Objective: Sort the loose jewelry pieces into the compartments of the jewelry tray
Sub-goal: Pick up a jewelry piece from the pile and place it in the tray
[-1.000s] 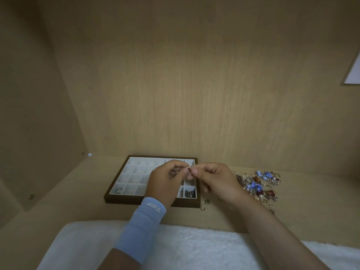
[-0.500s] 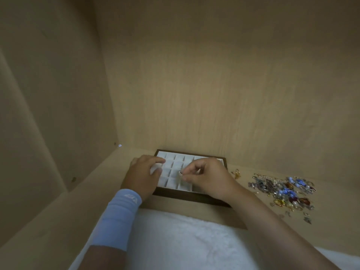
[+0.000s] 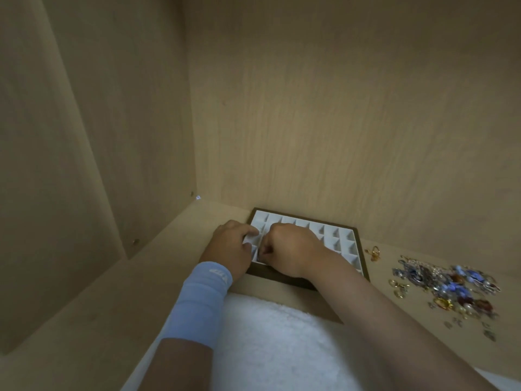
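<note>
A brown jewelry tray with white square compartments lies against the back wall of a wooden cabinet. My left hand grips the tray's left edge, thumb and fingers curled over the rim. My right hand hangs low over the near-left compartments, its curled fingertips pinched together on a small jewelry piece that is almost entirely hidden. To the right of the tray, a pile of loose jewelry with blue, amber and silver pieces lies on the shelf. A gold piece sits apart, between tray and pile.
A white fluffy towel covers the shelf's near side under both forearms. My left wrist wears a light blue band. Wooden walls close in at the left and back. Small stray pieces lie at the pile's near edge.
Both hands have dropped from mid-air onto the tray. My left hand moved to its left edge, and my right hand carried the pinched piece down to the near-left compartments. The view swung left.
</note>
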`<state>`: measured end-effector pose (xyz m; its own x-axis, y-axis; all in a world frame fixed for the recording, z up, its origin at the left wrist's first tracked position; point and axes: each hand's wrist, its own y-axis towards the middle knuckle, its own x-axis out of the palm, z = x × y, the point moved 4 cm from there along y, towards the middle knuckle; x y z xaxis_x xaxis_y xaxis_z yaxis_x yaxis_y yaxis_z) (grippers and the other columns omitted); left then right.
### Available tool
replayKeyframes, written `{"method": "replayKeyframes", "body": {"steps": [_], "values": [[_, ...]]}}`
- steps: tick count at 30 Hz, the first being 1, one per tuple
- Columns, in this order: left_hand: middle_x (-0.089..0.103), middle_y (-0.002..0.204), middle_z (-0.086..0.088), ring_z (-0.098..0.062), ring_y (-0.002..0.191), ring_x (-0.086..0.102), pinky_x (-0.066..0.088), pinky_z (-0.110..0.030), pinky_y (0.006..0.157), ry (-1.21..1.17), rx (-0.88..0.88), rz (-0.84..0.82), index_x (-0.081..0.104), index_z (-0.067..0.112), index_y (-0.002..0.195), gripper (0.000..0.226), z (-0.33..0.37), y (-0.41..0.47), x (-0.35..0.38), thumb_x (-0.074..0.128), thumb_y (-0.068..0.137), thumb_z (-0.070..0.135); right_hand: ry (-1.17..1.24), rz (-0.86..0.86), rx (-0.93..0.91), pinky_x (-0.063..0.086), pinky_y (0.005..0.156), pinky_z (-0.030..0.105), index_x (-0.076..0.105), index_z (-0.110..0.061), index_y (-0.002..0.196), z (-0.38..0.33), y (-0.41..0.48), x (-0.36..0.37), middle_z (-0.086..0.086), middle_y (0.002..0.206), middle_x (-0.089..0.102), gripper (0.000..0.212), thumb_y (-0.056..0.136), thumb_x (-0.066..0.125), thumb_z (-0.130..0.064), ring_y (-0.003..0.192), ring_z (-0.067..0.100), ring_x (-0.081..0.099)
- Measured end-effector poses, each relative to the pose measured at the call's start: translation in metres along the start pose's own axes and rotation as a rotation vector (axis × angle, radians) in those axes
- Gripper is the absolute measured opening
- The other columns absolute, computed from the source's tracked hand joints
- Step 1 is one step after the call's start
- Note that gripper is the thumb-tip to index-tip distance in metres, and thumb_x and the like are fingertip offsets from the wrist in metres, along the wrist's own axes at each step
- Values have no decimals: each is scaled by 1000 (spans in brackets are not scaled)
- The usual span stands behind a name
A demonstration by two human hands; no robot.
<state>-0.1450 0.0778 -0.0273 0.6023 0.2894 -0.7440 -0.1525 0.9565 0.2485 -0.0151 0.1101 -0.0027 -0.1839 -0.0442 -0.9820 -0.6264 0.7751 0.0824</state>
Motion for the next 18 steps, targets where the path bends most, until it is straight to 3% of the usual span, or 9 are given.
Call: {"method": "replayKeyframes", "body": {"steps": [3, 6, 11, 18], "values": [[57, 124, 2, -18, 118, 45, 36, -24, 100, 16, 27, 32, 65, 24, 119, 34, 3, -1, 0, 54, 92, 8, 87, -45, 21, 47, 69, 30, 78, -27, 87, 5, -2, -1, -6, 88, 70, 19, 90, 61, -34, 84, 15, 63], [59, 118, 7, -15, 113, 46, 34, -20, 94, -32, 78, 86, 64, 28, 113, 31, 14, -4, -2, 54, 91, 8, 181, 19, 58, 55, 79, 39, 77, -27, 88, 17, -16, -18, -9, 89, 70, 18, 92, 62, -35, 84, 11, 64], [61, 109, 13, -7, 106, 48, 41, -23, 92, -84, 254, 24, 63, 32, 108, 24, 54, -18, 15, 58, 91, 16, 267, 119, 135, 53, 83, 30, 76, -31, 91, 61, -65, -50, -18, 92, 69, 11, 93, 66, -27, 87, 2, 63], [55, 130, 11, -11, 124, 43, 37, -29, 106, 0, 368, -197, 59, 35, 126, 32, 113, -30, 68, 53, 96, 23, 305, 144, 338, 47, 61, 20, 72, -26, 77, 133, -148, -63, -12, 78, 70, 14, 90, 67, -26, 52, -1, 58]]}}
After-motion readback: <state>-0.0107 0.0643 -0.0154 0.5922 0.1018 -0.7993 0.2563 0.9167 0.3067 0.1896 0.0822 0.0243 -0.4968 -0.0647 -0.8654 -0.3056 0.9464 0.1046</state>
